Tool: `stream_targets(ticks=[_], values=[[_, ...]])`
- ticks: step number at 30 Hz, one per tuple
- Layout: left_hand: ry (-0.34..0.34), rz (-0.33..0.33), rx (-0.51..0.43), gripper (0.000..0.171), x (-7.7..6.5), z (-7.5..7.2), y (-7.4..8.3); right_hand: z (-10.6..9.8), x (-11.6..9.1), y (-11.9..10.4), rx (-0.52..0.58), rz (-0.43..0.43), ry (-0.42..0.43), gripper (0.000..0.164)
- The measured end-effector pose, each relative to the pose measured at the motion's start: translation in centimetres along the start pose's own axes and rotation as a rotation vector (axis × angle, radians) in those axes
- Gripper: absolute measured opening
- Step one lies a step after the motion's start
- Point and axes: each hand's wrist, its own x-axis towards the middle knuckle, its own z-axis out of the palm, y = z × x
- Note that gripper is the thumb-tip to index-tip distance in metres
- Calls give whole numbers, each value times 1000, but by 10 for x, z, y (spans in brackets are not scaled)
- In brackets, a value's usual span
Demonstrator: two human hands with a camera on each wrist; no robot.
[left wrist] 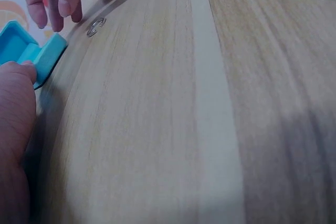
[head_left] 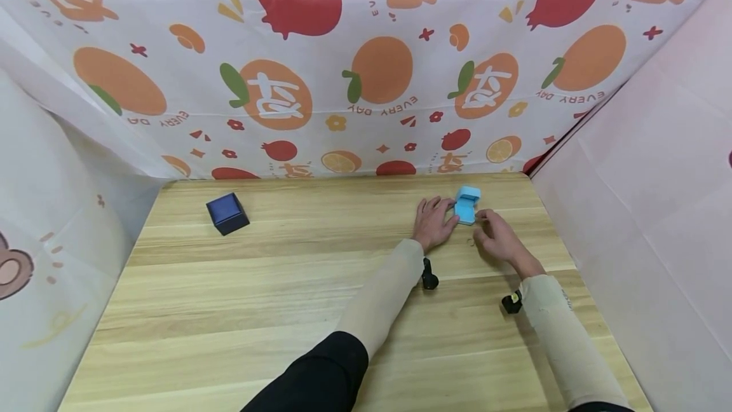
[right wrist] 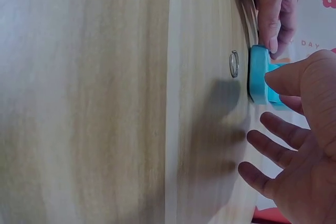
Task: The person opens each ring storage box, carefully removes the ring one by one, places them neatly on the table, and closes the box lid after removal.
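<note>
Palm down, my left hand (head_left: 435, 224) grips the blue box (head_left: 466, 210); my right hand (head_left: 500, 238) hovers, empty. The box's opened length points forward.

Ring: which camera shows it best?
The right wrist view: the ring shows as a complete, unobstructed loop. The left wrist view gives it a broken-looking outline; the head view, just a tiny, faint mark.

Beige forearm sleeves (head_left: 384, 293), black fabric (head_left: 320, 370) above, small black wrist-worn cameras (head_left: 429, 277).
</note>
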Motion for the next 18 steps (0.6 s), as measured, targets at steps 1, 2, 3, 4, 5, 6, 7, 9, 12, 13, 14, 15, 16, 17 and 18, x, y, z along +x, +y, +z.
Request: stream_targets(ticks=[1,2,3,4,5,6,7,9,12,13,14,15,16,17,18], values=[[-3,-3,1,49,0,0,0,0,0,0,0,2,-1,41],[-5,-5,0,49,0,0,0,0,1,0,2,5,-4,43],[-7,-8,1,49,0,0,0,0,1,-1,3,6,-6,44],[-10,-11,2,49,-1,0,0,0,1,-1,8,13,-7,46],[-10,-13,-1,48,-1,0,0,0,2,-2,9,15,-11,47],[-10,-13,-4,48,-2,-1,0,0,2,-3,14,19,-15,49],[-8,-13,-8,48,-3,-1,0,0,3,-4,17,22,-18,50],[0,-9,-19,48,-4,-3,-1,0,3,-5,28,35,-25,52],[7,-5,-30,48,-6,-4,-2,-1,4,-7,42,52,-38,54],[4,-5,-26,48,-7,-4,-2,-1,5,-8,44,53,-40,55],[4,-6,-24,49,-8,-5,-3,-1,5,-8,50,58,-41,55],[4,-6,-23,49,-8,-5,-3,-1,5,-8,51,59,-41,56],[3,-8,-24,49,-9,-4,-4,-1,5,-9,53,60,-40,57],[4,-8,-24,49,-10,-4,-4,-1,5,-9,55,60,-38,58],[6,-8,-31,49,-12,-4,-5,-1,5,-9,57,63,-37,58]])
